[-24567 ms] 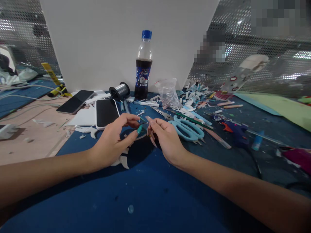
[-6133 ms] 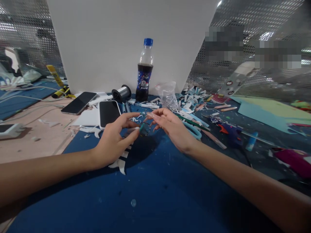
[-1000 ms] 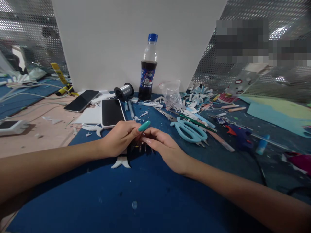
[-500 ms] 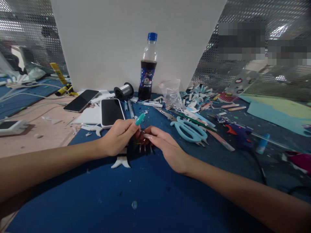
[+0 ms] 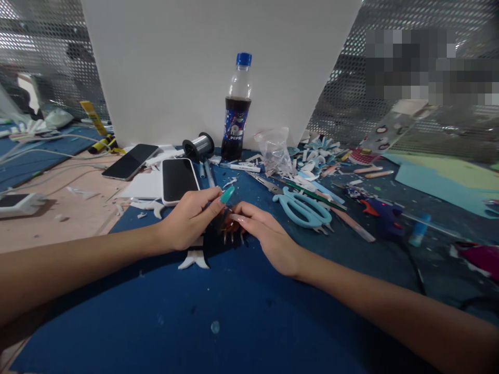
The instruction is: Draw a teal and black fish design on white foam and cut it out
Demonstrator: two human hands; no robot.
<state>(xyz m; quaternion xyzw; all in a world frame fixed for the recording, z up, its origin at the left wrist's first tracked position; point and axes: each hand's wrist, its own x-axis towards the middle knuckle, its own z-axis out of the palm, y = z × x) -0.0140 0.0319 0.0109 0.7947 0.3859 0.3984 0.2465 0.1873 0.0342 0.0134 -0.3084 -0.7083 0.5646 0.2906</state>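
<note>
Hands, two, bare, meeting above a blue work surface (image 5: 156, 322). Left hand (image 5: 189, 221): thumb, with a long teal nail, and forefinger drawn together at the tips; whether they clamp anything, cannot tell. Right hand (image 5: 271, 236): fingers curled inward, thumb laid toward them; whether its tips meet, cannot tell. Small workpiece (image 5: 227, 222): between the two hands, at the fingertips, mostly hidden, dark with an orange tint; shape unclear. White forked cut-out (image 5: 194, 259): flat, just below the left hand, upper part covered. White-edged phone (image 5: 180, 181): face up, just beyond the left hand. Dark phone (image 5: 131, 162): to its left. Wire spool (image 5: 198, 146): on its side, beyond the phones. Pepsi bottle (image 5: 236, 122): upright, capped blue, before a white panel (image 5: 163, 67). Clear plastic bag (image 5: 276, 150): right of the bottle. Light-blue scissors (image 5: 306, 208): right of the hands. Glue gun (image 5: 385, 218): farther right.
</note>
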